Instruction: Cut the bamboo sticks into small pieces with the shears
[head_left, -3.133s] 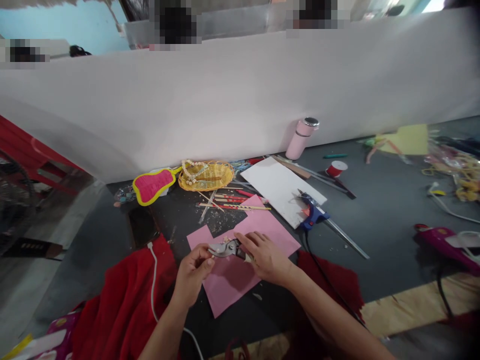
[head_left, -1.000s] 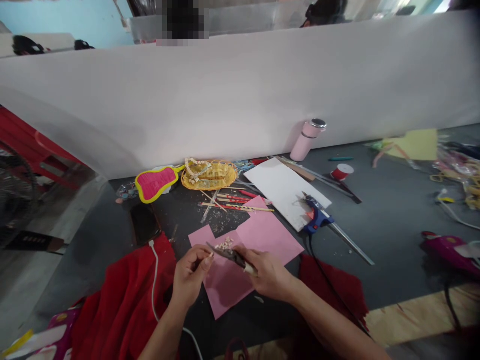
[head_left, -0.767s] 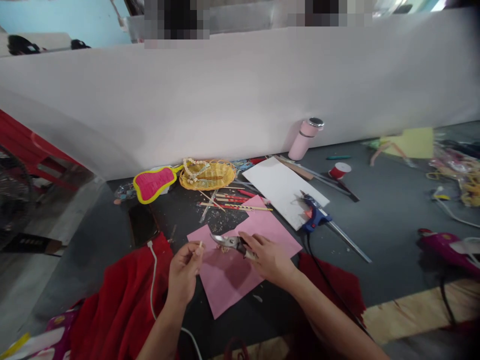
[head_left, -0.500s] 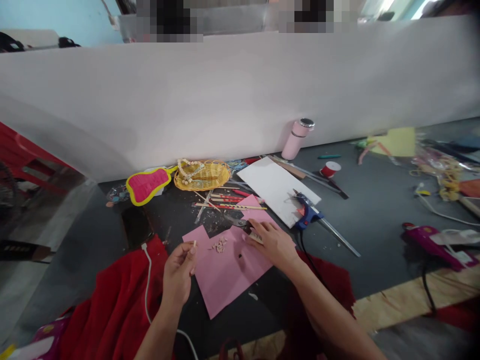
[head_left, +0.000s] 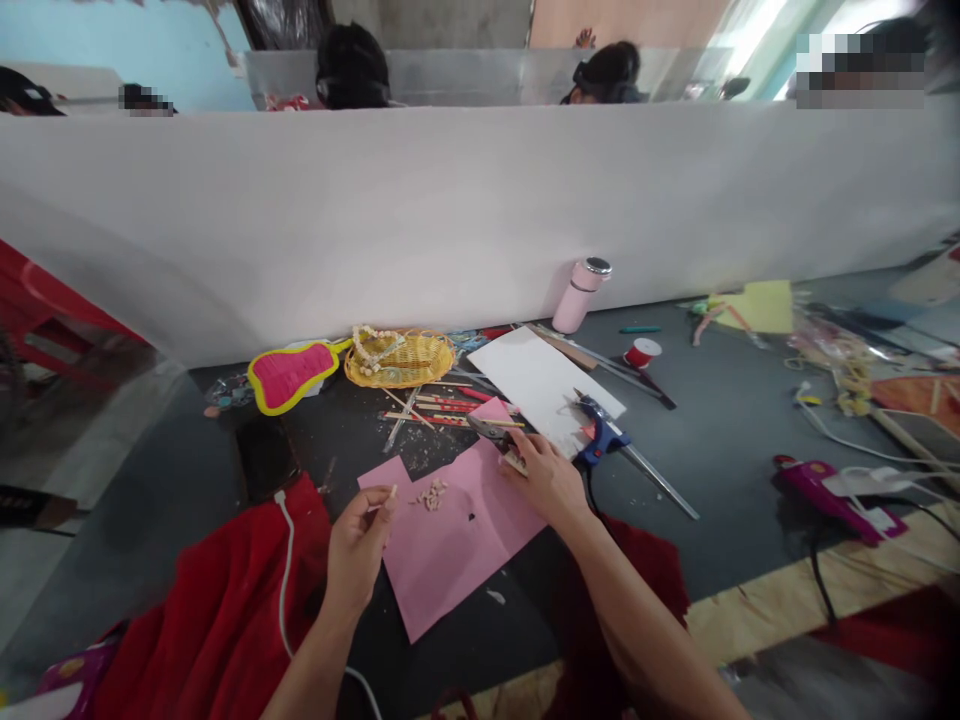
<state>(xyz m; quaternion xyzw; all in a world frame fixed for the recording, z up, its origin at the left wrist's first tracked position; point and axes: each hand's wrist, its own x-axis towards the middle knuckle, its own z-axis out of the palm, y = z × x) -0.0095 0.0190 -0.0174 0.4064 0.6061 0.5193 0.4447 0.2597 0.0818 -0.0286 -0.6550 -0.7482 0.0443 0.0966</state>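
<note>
My left hand [head_left: 358,545] is closed in a pinch around a small pale stick piece [head_left: 393,492], held above the left edge of a pink paper sheet [head_left: 442,570]. On that sheet lies a little heap of short pale pieces [head_left: 431,494]. My right hand [head_left: 551,485] is wrapped round the handles of a pair of pliers [head_left: 489,429] over the sheet's upper right part. The jaws point left and away from me; the palm hides most of the handles.
Striped sticks [head_left: 442,405] lie behind the paper, near a wicker basket [head_left: 401,372] and a pink-and-yellow piece [head_left: 294,377]. Right of them are a white board [head_left: 532,370], a glue gun [head_left: 604,430], a pink bottle [head_left: 579,295] and a thread spool [head_left: 642,352]. A phone [head_left: 266,460] lies left.
The pliers and my right hand have moved slightly right and away over the paper. My left hand keeps its pinch on the stick piece. The camera view has tilted up and shifted right.
</note>
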